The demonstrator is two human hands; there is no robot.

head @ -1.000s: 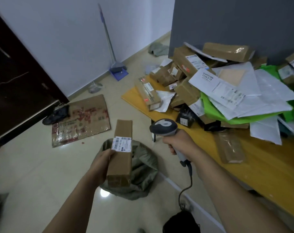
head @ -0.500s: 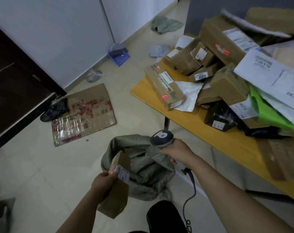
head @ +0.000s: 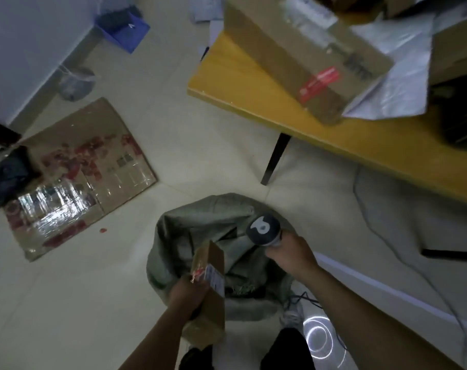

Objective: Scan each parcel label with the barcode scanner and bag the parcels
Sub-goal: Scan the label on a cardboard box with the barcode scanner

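The left hand [head: 188,293] has its fingers curled round a long brown parcel [head: 215,308] and holds it tight. The parcel stands almost on its end, with one end up and the other end down past the wrist. A white label [head: 214,279] with a bit of red by it is stuck on the side, just beside the fingers. The parcel hangs right over the open mouth of a grey-green bag [head: 200,225]. The bag sits on the floor under both hands, all soft and crumpled. The right hand [head: 291,253] is wrapped round the handle of the barcode scanner [head: 264,228], and the round dark head of the scanner sticks up above the fist. The scanner is near the parcel, a little higher and to the right of it, and they do not touch. A thin cable [head: 387,236] trails over the floor off to the right of the right hand. Far ahead of the right hand is a yellow table [head: 243,84] with a big brown box [head: 307,62] on it. Far ahead of the left hand a flat piece of cardboard [head: 74,172] lies on the floor.
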